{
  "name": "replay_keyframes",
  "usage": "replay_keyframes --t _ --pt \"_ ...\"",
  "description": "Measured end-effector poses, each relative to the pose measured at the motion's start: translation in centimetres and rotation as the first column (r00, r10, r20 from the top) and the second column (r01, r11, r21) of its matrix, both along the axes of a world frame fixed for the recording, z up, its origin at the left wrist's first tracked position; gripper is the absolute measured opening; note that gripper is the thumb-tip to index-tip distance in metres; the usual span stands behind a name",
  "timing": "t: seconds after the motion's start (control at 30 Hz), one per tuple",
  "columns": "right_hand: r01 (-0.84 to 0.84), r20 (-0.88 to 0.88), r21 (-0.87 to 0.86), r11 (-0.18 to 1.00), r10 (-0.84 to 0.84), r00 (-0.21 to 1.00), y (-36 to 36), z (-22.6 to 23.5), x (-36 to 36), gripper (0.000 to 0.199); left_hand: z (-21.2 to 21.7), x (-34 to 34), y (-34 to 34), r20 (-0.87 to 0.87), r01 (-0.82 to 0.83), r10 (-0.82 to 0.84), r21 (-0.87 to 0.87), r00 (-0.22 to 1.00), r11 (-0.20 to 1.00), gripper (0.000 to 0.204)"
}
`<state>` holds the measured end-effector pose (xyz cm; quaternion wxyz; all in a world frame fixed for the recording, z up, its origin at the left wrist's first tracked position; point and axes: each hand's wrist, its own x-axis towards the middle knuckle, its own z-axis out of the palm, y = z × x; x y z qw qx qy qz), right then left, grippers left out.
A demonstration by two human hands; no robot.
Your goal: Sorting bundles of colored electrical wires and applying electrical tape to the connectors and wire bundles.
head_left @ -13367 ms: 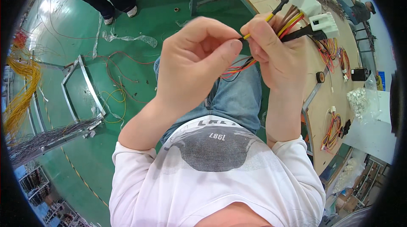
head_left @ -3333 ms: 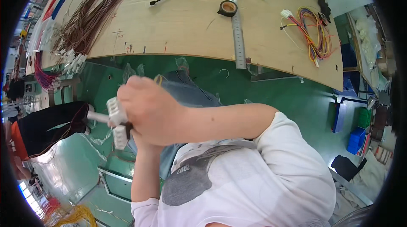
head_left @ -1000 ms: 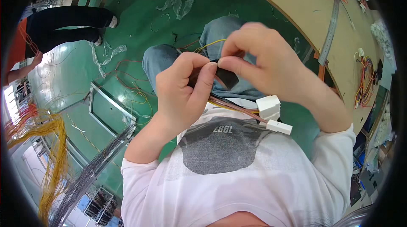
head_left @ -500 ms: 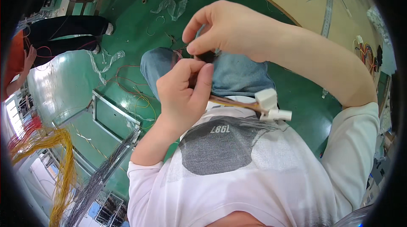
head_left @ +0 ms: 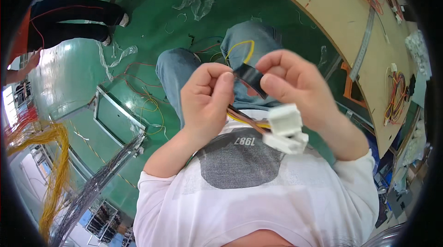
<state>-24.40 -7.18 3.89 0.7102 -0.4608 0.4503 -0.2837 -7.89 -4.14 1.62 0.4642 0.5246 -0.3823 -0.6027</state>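
Note:
My left hand is closed, with thumb and forefinger pinching a wire harness. Its brown and yellow wires come out below the fist and run right to white plastic connectors in front of my shirt. A yellow wire loops up above the hands. Between both hands stretches a strip of black tape, its left end at the left fingertips. My right hand grips the tape's other end between thumb and fingers. Where the tape meets the wires is hidden by the left fingers.
A tan worktable curves along the right, bearing a metal ruler and coiled wire bundles. Left, another person in dark trousers stands near a metal frame. Yellow wires hang lower left. Plastic scraps lie on the green floor.
My right hand has come down and right from above the left hand, and the black tape now shows stretched between them. The left hand keeps its grip. The view has shifted slightly.

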Motion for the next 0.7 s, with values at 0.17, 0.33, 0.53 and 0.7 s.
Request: replay_keyframes --t 0.17,0.33,0.53,0.7 --pt "0.012 -0.037 0.044 0.999 -0.011 0.999 0.1 0.1 -0.1 0.03 -0.9 -0.2 0.4 0.151 0.105 -0.08 -0.163 0.985 0.981 0.003" --pt "-0.501 -0.507 -0.491 0.712 0.234 0.83 -0.5 0.7 -0.6 0.032 0.3 0.1 -1.2 0.059 0.454 -0.469 0.169 0.881 0.875 0.015" --pt "-0.61 -0.618 -0.458 0.646 0.262 0.741 -0.4 -0.3 -1.3 0.025 -0.7 -0.4 -1.8 -0.048 0.436 -0.436 0.218 0.899 0.873 0.014" --pt "-0.678 -0.703 -0.363 0.639 0.29 0.649 0.0 1.8 -1.1 0.015 0.0 0.5 -0.3 0.274 0.506 -0.466 -0.097 0.841 0.857 0.012"
